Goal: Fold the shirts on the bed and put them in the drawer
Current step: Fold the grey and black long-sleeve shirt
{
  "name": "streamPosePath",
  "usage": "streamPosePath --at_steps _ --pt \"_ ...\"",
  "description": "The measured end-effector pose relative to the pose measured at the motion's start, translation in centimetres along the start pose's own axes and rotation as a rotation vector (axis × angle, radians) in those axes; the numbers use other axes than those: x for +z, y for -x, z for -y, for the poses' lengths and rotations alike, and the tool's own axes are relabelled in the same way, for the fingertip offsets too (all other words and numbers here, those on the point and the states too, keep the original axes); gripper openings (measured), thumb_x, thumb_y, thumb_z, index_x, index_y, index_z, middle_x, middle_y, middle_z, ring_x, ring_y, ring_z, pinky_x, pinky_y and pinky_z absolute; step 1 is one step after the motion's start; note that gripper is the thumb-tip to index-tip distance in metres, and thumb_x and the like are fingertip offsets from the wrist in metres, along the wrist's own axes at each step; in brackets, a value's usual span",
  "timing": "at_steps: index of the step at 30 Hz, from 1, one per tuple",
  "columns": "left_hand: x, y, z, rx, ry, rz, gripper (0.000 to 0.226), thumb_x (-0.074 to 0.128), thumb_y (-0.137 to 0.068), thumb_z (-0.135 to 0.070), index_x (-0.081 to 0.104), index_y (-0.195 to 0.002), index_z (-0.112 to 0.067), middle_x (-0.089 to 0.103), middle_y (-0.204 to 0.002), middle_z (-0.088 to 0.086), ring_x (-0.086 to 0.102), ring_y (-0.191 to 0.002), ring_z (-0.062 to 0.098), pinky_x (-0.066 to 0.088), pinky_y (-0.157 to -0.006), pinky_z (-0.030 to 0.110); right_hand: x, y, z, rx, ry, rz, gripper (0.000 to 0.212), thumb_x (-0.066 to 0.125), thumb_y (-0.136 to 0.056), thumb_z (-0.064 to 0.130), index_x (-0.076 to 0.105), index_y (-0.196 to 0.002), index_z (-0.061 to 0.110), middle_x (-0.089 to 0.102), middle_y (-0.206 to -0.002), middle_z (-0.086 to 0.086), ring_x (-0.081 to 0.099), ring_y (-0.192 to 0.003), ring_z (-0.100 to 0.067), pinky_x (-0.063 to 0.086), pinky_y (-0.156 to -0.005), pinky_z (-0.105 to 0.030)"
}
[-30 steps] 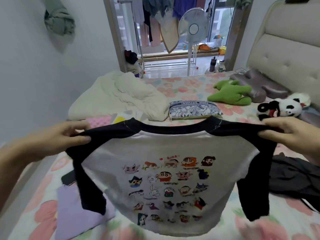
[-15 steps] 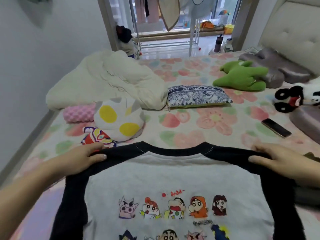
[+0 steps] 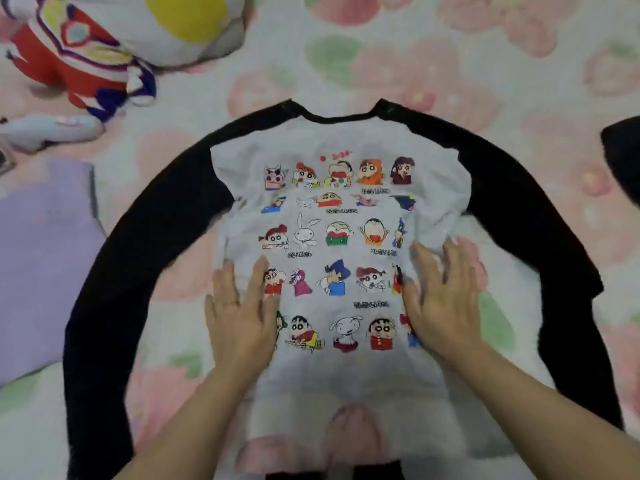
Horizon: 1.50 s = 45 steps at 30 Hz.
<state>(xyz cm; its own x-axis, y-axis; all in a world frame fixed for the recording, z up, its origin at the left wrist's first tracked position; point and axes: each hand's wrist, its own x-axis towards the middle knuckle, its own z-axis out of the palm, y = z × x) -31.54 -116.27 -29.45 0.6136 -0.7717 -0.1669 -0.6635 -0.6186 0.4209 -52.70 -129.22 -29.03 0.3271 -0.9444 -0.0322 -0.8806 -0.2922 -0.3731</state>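
A white shirt with long black sleeves and rows of cartoon prints lies flat on the floral bedsheet, collar away from me. Its sleeves curve down along both sides. My left hand rests palm down on the shirt's left side, fingers spread. Palm down as well, my right hand lies on the right side of the print. Neither hand grips the fabric. No drawer is in view.
A lilac garment lies on the bed at the left. Plush toys sit at the top left: a red, white and purple one and a white one with a yellow spot. Dark fabric shows at the right edge.
The shirt was held up by its shoulders, then lowered and laid flat on the bed. Both hands let go of the shoulders and now press on its front. My view has tipped down.
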Motion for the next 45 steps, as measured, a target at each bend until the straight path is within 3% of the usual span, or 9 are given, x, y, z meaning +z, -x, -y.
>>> streamPosePath --at_steps 4,11,15,20,26,31,37,41,45 --pt "-1.1 0.5 2.2 -0.326 0.366 -0.232 0.058 0.039 -0.086 -0.031 0.035 -0.141 -0.014 0.041 -0.129 0.023 0.041 -0.119 0.037 0.034 -0.103 0.039 0.5 1.9 -1.5 0.304 -0.103 -0.040 0.066 0.047 -0.081 0.036 0.036 -0.138 0.005 0.037 -0.137 -0.028 0.034 -0.128 -0.041 0.027 -0.105 -0.048" --pt "-3.9 5.3 5.4 -0.280 0.602 0.107 0.038 0.063 -0.084 -0.008 0.049 -0.104 -0.036 0.052 -0.080 -0.003 0.048 -0.056 0.006 0.044 -0.058 0.016 -3.1 7.8 -5.0 0.460 -0.415 0.193 0.045 0.060 -0.087 0.016 0.043 -0.129 0.017 0.058 -0.111 0.000 0.054 -0.091 -0.012 0.037 -0.076 -0.024" --pt "-5.4 6.2 7.2 -0.279 0.466 -0.035 0.027 0.065 -0.082 -0.008 0.059 -0.081 -0.034 0.059 -0.075 -0.017 0.051 -0.062 -0.010 0.034 -0.056 -0.002 -4.7 9.1 -7.2 0.509 -0.512 0.055 0.032 0.061 -0.086 0.012 0.051 -0.115 0.021 0.061 -0.076 -0.008 0.052 -0.052 -0.005 0.037 -0.047 -0.010" --pt "-4.9 9.3 7.7 -0.004 0.306 0.386 0.082 0.087 -0.057 -0.009 0.048 -0.121 -0.042 0.040 -0.090 -0.007 0.044 -0.081 -0.002 0.037 -0.066 0.006 -5.1 11.3 -7.2 0.291 -0.510 0.429 0.088 0.081 -0.065 0.011 0.031 -0.129 0.044 0.051 -0.117 0.023 0.055 -0.099 0.009 0.044 -0.077 -0.008" --pt "-4.0 8.3 7.2 0.028 0.148 0.052 0.045 0.059 -0.070 0.007 0.065 -0.112 -0.005 0.051 -0.084 0.006 0.052 -0.074 0.027 0.026 -0.061 0.017 -4.9 10.6 -7.0 0.108 -0.183 0.231 0.041 0.073 -0.077 0.012 0.061 -0.116 0.014 0.062 -0.104 -0.007 0.051 -0.072 -0.017 0.033 -0.071 -0.002" --pt "-4.2 8.9 7.1 0.074 0.194 0.082 0.047 0.071 -0.067 0.003 0.063 -0.114 0.001 0.048 -0.080 0.007 0.042 -0.068 0.004 0.029 -0.059 0.015 -5.7 11.4 -7.4 0.063 -0.125 0.391 0.061 0.078 -0.069 0.007 0.055 -0.125 0.017 0.055 -0.108 -0.003 0.049 -0.092 -0.012 0.034 -0.076 -0.019" --pt "-3.9 8.4 5.9 -0.295 0.513 -0.113 0.027 0.053 -0.087 -0.004 0.066 -0.106 -0.018 0.064 -0.095 0.000 0.055 -0.078 0.005 0.040 -0.077 0.004 -5.1 10.2 -6.6 0.335 -0.355 0.126 0.013 0.058 -0.086 0.007 0.070 -0.090 0.010 0.066 -0.083 -0.009 0.053 -0.067 -0.004 0.035 -0.063 0.001" --pt "-4.0 7.3 5.2 -0.445 0.681 -0.159 0.016 0.055 -0.088 -0.007 0.066 -0.095 -0.018 0.064 -0.086 -0.012 0.060 -0.072 -0.010 0.042 -0.063 0.000 -4.9 9.2 -5.8 0.460 -0.392 0.088 0.007 0.062 -0.078 0.018 0.058 -0.074 0.014 0.058 -0.068 -0.001 0.050 -0.066 -0.018 0.038 -0.056 -0.014" --pt "-3.8 6.8 5.1 -0.432 0.609 -0.117 0.018 0.056 -0.087 -0.008 0.064 -0.099 -0.018 0.056 -0.072 0.002 0.051 -0.064 0.015 0.042 -0.061 0.015 -4.3 8.9 -5.2 0.497 -0.235 0.172 0.016 0.064 -0.078 0.018 0.053 -0.087 0.012 0.055 -0.076 -0.002 0.050 -0.077 -0.027 0.033 -0.066 -0.031"
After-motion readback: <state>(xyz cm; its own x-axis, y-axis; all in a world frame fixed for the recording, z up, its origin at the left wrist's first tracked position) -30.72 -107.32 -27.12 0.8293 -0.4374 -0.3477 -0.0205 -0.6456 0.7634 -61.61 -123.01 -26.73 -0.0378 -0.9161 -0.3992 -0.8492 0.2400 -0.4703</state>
